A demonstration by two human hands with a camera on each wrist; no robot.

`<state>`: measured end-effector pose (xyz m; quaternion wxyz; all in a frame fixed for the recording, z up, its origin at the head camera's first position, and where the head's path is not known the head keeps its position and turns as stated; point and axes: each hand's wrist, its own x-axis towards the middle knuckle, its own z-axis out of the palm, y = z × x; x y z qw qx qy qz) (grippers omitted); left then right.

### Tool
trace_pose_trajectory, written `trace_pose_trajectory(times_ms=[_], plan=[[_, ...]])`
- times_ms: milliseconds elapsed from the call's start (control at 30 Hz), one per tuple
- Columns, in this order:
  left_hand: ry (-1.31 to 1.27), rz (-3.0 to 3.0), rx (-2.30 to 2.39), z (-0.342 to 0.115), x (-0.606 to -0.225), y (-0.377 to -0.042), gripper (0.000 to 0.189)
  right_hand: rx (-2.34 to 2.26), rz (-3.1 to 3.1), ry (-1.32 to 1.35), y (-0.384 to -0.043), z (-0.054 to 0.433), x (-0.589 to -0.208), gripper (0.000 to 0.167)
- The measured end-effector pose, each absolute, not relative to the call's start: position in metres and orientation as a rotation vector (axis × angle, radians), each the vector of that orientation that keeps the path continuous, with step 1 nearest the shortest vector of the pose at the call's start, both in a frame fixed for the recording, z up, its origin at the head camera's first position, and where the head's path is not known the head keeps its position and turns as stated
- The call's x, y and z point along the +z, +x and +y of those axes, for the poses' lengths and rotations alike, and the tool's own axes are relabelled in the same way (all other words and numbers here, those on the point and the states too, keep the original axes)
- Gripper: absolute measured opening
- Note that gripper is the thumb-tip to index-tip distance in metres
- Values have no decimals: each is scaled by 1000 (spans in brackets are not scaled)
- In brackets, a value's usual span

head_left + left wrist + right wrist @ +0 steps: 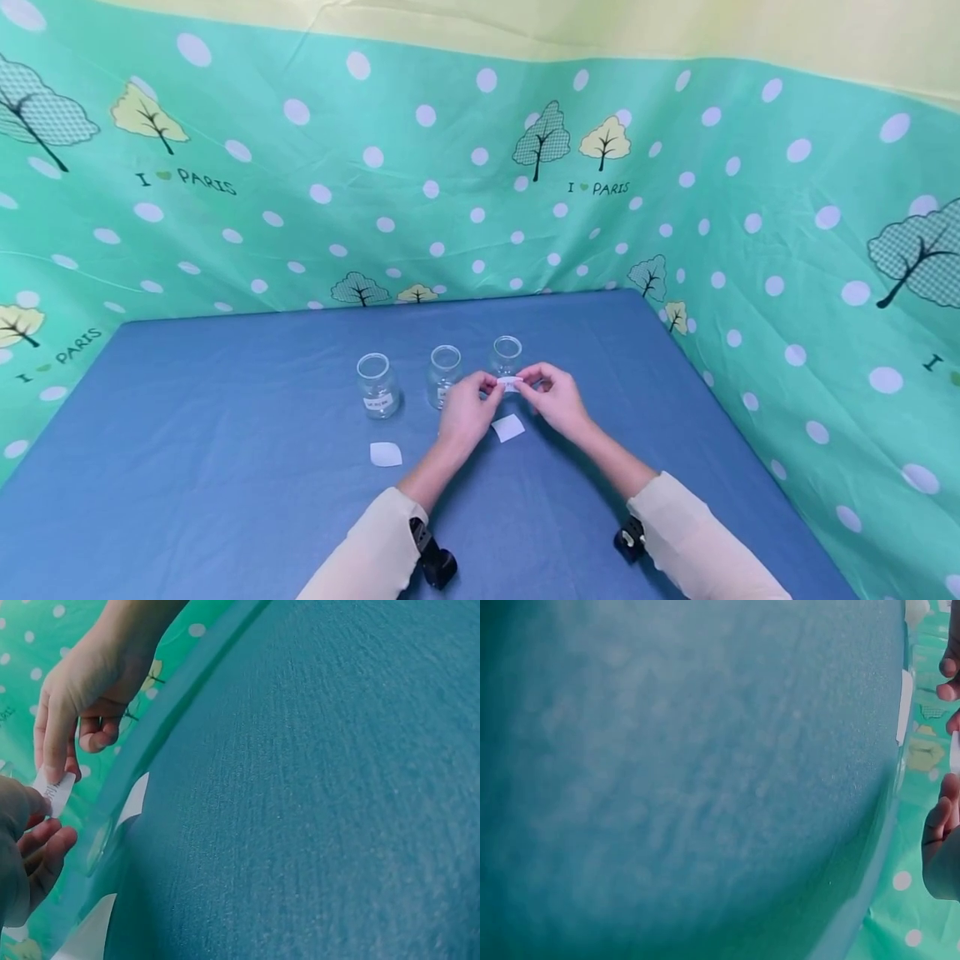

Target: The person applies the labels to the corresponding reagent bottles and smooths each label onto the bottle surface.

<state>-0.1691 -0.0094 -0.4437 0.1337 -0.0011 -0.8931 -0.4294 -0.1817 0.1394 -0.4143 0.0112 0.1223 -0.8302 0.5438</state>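
Note:
Between both hands a small white printed label (510, 384) is stretched in front of the rightmost glass jar (507, 350). My left hand (468, 410) pinches the label's left end, and my right hand (557, 400) pinches its right end. In the left wrist view, the label (58, 796) shows dark print, too blurred to read. Whether it touches the jar cannot be told. A middle glass jar (446, 360) stands partly hidden behind the left hand, with a bit of white label visible. The left glass jar (376, 383) bears a white printed label across its front.
Two white paper pieces lie on the blue cloth-covered table (225, 442): one paper piece (386, 454) before the left jar, another paper piece (508, 428) below the hands. A green dotted curtain (420, 200) surrounds the table's back and sides.

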Motion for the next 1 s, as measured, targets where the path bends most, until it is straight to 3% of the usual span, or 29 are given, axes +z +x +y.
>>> trace_pose_trajectory(times_ms=[633,1000], plan=[[12,-2554,-1209,-6,-447,-172,13,1691,-2562,330,-183,136,-415,12],[11,-2575,-1187,-5,-448,-173,13,1742,-2532,291,-187,136,-416,21]])
